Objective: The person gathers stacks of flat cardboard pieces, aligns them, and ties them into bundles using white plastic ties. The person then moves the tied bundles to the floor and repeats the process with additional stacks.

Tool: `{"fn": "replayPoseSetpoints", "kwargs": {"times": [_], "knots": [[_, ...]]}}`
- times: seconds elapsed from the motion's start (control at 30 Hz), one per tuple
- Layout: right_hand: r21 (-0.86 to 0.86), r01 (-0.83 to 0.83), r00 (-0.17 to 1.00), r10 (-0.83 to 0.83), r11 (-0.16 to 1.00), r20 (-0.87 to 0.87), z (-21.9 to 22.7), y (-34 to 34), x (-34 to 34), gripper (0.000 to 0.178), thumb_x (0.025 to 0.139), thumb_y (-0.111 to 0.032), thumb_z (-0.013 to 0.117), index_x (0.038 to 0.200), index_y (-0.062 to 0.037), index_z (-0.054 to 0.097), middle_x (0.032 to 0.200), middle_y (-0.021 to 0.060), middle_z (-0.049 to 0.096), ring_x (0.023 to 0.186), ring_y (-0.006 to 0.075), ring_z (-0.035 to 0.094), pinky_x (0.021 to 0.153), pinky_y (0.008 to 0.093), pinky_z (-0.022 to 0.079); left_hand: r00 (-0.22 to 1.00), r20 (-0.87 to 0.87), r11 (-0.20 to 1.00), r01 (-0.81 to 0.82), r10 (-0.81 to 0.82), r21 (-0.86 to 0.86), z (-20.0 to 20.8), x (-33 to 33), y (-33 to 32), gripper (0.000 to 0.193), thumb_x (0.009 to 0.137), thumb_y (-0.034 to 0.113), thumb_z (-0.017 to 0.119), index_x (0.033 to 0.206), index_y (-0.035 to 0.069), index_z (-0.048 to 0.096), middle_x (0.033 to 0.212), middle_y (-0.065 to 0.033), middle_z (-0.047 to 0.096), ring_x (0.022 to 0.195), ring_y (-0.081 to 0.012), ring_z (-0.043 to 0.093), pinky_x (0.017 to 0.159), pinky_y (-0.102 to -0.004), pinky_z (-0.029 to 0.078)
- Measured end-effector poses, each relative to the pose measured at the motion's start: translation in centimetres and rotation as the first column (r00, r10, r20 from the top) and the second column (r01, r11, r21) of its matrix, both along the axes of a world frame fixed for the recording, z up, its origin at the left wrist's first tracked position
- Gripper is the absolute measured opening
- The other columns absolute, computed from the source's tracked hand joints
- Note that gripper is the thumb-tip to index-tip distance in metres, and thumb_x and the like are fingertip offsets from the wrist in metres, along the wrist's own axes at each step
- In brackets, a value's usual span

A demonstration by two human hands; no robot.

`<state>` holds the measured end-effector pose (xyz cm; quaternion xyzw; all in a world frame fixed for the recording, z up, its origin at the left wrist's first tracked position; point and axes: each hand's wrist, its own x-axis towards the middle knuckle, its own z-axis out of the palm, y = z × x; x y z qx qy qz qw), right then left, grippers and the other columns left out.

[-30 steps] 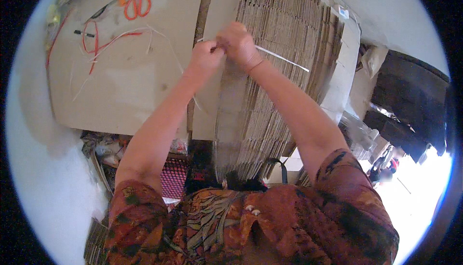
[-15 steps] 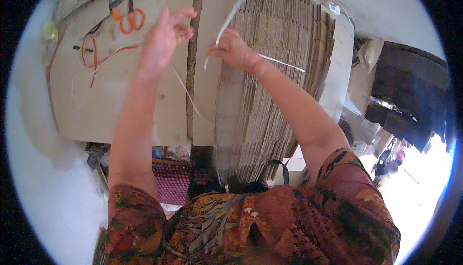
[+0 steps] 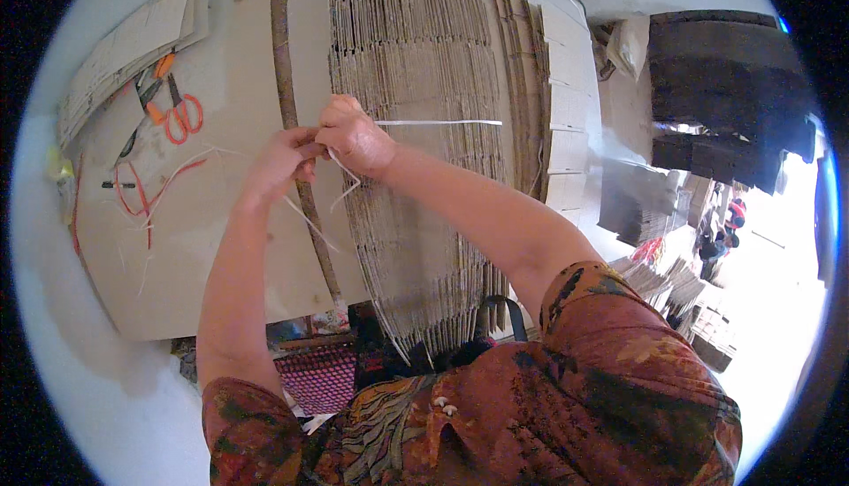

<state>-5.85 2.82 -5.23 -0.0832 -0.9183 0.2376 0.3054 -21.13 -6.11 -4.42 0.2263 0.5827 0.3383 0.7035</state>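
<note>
At the left edge of a thick stack of flattened cardboard (image 3: 416, 132) the two hands meet, side by side and touching. The right hand (image 3: 354, 137) is curled closed, its fingers pinched on a white plastic strap (image 3: 438, 122) that runs taut from the knuckles across the top of the stack toward the right. The left hand (image 3: 283, 160) is also closed, fingertips pressed against the right hand and gripping the same strap where it leaves the stack; loose white strap ends (image 3: 340, 190) hang down from between the hands and trail across the cardboard edges. Both forearms come up from the lower edge, out of patterned reddish sleeves (image 3: 610, 371).

The stack lies with its corrugated edges up, the sheets fanned slightly. Just left of it a narrow brown strip (image 3: 287, 97) runs along the stack's side, passing under the left hand. Farther left is a large flat cardboard sheet (image 3: 230, 247) serving as the worktop; on it, well apart from the hands, lie orange-handled scissors (image 3: 181, 114) and some loose red and white string (image 3: 146, 198). To the right of the stack stands another bundle of pale cardboard (image 3: 566, 114), and beyond it dark stacked material (image 3: 725, 88)
</note>
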Motion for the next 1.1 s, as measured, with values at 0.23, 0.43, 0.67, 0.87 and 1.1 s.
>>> {"fn": "replayPoseSetpoints", "kwargs": {"times": [0.23, 0.43, 0.67, 0.87, 1.1], "knots": [[-0.051, 0.009, 0.998, -0.012, 0.999, -0.066, 0.1, 0.0, 0.0, 0.007, 0.06, -0.011, 0.06, 0.062, -0.0097, 0.053, 0.069, 0.0057, 0.049, 0.073, 0.0271, 0.05, 0.069, 0.039, 0.04, 0.988, -0.153, 0.989, 0.033, -0.011, 0.142, -0.5, 0.0, 1.1, 0.011, 0.083, 0.003, 0.053, 0.094, 0.0, 0.055, 0.078, -0.0028, 0.059, 0.065, -0.0115, 0.06, 0.055, -0.0237, 0.05], [-0.03, 0.077, 0.99, -0.08, 0.997, -0.12, 0.6, 0.0, 0.1, 0.012, 0.057, -0.007, 0.061, 0.068, -0.0108, 0.057, 0.071, 0.0054, 0.051, 0.076, 0.0277, 0.051, 0.07, 0.0398, 0.041, 0.934, -0.331, 0.971, 0.191, -0.134, 0.147, 1.0, -1.2, 1.9, 0.007, 0.084, 0.001, 0.052, 0.09, 0.0, 0.055, 0.08, -0.0049, 0.06, 0.067, -0.0139, 0.062, 0.056, -0.0254, 0.05], [-0.185, 0.067, 0.992, -0.086, 0.981, -0.094, 0.7, 0.2, 0.7, 0.017, 0.06, 0.001, 0.064, 0.074, -0.0059, 0.062, 0.079, 0.0081, 0.057, 0.08, 0.0277, 0.055, 0.073, 0.0376, 0.042, 0.765, -0.643, 0.942, 0.183, 0.044, 0.282, 0.1, -0.5, 0.5, 0.008, 0.079, -0.001, 0.056, 0.087, -0.001, 0.058, 0.073, -0.0067, 0.059, 0.057, -0.014, 0.056, 0.051, -0.0274, 0.047], [-0.173, 0.271, 0.96, -0.279, 0.947, -0.021, 1.7, 0.6, 5.1, 0.011, 0.064, -0.004, 0.064, 0.073, -0.0094, 0.064, 0.073, 0.0071, 0.059, 0.077, 0.0282, 0.057, 0.072, 0.0394, 0.044, 0.904, -0.313, 0.955, -0.254, 0.29, 0.152, -3.2, 0.5, -1.5, 0.008, 0.08, 0.007, 0.057, 0.087, 0.004, 0.061, 0.073, -0.0047, 0.059, 0.056, -0.012, 0.054, 0.047, -0.0236, 0.041], [-0.449, 0.451, 0.89, -0.427, 0.771, 0.16, 2.5, 1.5, 4.7, 0.008, 0.068, -0.015, 0.07, 0.069, -0.0082, 0.067, 0.072, 0.0107, 0.063, 0.071, 0.0283, 0.059, 0.066, 0.0368, 0.047, 0.829, 0.378, 0.85, -0.499, 0.412, 0.167, 0.9, 5.0, 0.2, 0.013, 0.081, 0.017, 0.061, 0.087, 0.005, 0.061, 0.074, -0.0023, 0.06, 0.062, -0.0094, 0.054, 0.05, -0.0209, 0.041]]}}
